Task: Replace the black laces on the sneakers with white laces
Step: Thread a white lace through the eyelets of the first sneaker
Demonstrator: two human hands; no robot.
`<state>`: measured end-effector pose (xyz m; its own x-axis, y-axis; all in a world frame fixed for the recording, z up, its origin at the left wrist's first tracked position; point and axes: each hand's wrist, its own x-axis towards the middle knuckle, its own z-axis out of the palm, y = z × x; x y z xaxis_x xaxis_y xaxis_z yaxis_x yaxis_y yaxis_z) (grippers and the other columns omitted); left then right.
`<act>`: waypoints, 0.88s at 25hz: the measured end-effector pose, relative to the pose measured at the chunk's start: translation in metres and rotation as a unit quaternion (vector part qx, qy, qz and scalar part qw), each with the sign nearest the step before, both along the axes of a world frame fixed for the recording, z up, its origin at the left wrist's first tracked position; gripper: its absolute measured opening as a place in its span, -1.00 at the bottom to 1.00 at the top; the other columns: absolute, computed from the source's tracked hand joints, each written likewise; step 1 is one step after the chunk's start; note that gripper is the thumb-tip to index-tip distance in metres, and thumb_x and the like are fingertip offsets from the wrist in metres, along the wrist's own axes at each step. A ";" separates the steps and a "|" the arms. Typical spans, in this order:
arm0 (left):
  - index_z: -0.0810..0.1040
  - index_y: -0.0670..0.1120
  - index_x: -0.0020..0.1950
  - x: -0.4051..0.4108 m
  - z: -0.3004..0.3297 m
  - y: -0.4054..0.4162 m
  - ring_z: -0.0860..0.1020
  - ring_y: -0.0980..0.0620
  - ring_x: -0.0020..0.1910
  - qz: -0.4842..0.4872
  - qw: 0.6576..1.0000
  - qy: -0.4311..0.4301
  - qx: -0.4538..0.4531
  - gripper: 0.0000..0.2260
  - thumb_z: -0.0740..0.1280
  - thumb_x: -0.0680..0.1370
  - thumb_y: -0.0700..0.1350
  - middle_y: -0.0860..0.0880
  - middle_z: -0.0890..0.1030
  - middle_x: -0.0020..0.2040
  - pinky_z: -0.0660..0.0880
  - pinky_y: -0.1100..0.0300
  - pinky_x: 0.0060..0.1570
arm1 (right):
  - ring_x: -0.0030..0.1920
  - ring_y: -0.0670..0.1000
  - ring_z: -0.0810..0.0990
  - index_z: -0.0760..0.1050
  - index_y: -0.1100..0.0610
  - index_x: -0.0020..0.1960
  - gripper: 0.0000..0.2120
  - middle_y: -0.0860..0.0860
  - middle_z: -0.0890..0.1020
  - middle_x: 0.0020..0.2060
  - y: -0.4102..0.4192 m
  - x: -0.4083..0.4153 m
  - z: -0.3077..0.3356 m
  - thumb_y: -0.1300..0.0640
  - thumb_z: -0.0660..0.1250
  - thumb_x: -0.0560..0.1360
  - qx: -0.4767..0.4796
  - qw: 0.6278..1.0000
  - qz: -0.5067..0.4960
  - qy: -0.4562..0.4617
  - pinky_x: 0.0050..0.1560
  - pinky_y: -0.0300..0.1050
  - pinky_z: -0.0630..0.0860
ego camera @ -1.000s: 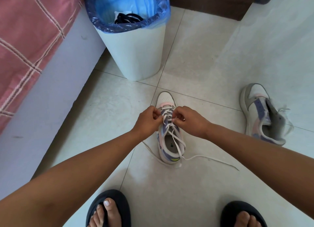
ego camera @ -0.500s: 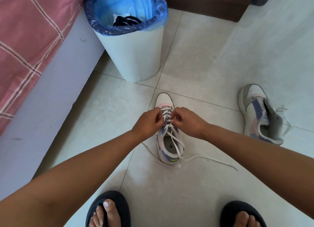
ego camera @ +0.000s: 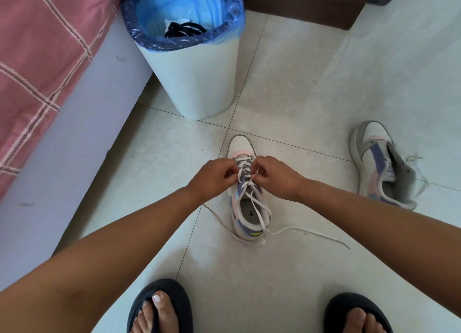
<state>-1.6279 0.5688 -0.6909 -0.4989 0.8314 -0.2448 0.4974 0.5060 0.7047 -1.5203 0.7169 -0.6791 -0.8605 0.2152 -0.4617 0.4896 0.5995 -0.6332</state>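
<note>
Since the frame a second ago little has shifted: my two hands stay at the same eyelet rows, and only my view has dipped slightly, so the bin sits higher. My left hand [ego camera: 212, 177] and right hand [ego camera: 273, 177] both curl their fingers onto the white lace [ego camera: 257, 204] at the lower rows of the near sneaker [ego camera: 243, 145], which stands on the tiled floor [ego camera: 287, 83] with its toe pointing away from me. The lace crosses the lowest rows; its two loose tails run over the shoe's mouth and trail onto the floor behind the heel. I judge the step in hand to be threading and tightening the low crossings. The next move calls for drawing one tail through the next free eyelet, keeping both sides even. The second sneaker [ego camera: 376, 163] lies well apart to the right, tongue open, a pale lace showing at its side. The waste bin [ego camera: 197, 78], lined with a blue bag, holds the black laces [ego camera: 183, 29] beside a white scrap.
</note>
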 end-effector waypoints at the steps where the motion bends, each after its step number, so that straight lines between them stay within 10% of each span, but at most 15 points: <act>1: 0.51 -0.16 -0.15 -0.001 0.000 0.000 0.43 0.03 -0.28 -0.026 0.999 0.025 -0.008 -0.95 0.32 0.52 -0.22 -0.02 0.51 -0.25 0.36 0.22 -0.26 | -0.13 0.01 0.45 0.40 0.05 -0.05 -0.97 0.03 0.46 -0.07 0.000 0.000 0.000 0.13 0.25 0.54 -0.002 1.000 -0.001 0.000 -0.13 -0.17 0.34; 10: 0.29 -0.11 -0.22 0.049 -0.002 0.024 0.36 -0.01 -0.29 0.328 0.942 -0.057 -0.039 -0.84 0.20 0.55 -0.20 -0.01 0.38 -0.31 0.26 0.16 -0.34 | -0.12 0.03 0.43 0.40 0.12 0.01 -0.92 0.07 0.47 -0.05 -0.015 0.002 0.004 0.13 0.17 0.58 0.069 0.998 0.010 -0.008 -0.12 -0.11 0.35; 22: 0.37 -0.11 -0.10 0.026 0.013 0.003 0.44 0.00 -0.29 0.139 0.984 -0.053 -0.101 -0.76 0.10 0.64 0.02 -0.03 0.50 -0.26 0.31 0.15 -0.31 | -0.07 0.08 0.49 0.43 0.11 0.02 -0.71 0.05 0.51 -0.10 -0.017 -0.015 0.011 -0.06 0.03 0.61 0.131 0.981 0.047 -0.138 -0.12 -0.09 0.37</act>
<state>-1.6022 0.5718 -0.6782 -0.6634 0.5954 -0.4533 0.2489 0.7468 0.6168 -1.5351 0.6996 -0.6686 -0.7320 0.2830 -0.6197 0.5557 0.7742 -0.3029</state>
